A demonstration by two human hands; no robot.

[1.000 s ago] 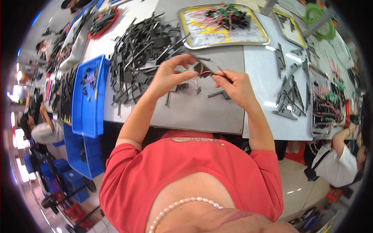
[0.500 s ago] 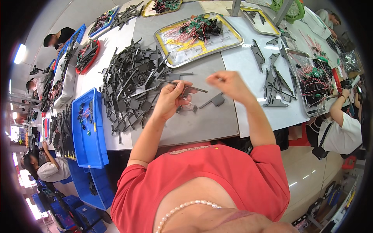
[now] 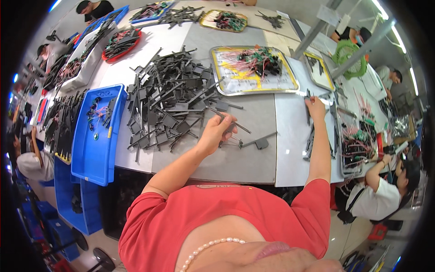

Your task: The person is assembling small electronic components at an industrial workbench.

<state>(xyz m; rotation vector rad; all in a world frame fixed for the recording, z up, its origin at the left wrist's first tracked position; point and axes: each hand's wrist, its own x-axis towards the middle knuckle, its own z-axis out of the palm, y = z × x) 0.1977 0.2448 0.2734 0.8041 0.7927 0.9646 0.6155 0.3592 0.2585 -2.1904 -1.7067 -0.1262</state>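
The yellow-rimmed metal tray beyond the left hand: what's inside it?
The yellow-rimmed metal tray holds a tangle of pink and red wires with green and dark connectors, heaped toward its far side. A yellow patch shows on the floor beneath. Whatever lies under the heap is covered.

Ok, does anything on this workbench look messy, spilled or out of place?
Mostly the heap of dark plastic parts: it sprawls loose across the table, pieces crisscrossed at all angles, beside the left hand. One part lies alone near it.
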